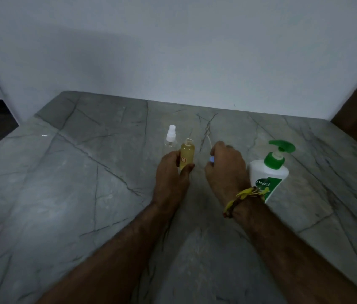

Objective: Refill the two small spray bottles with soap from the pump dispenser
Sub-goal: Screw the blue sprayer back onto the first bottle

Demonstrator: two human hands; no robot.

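Soap-filled spray bottle (187,156) stood uncapped on the counter (85,172), the left hand (172,166) clamped around it for steadiness; the right hand (225,167) pinched its removed sprayer top (211,159), apparently for recapping.

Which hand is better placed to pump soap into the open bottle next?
Probably the right hand: it is beside the dispenser, though it first has to put down the spray cap it holds. The left hand grips the open bottle, steadying it.
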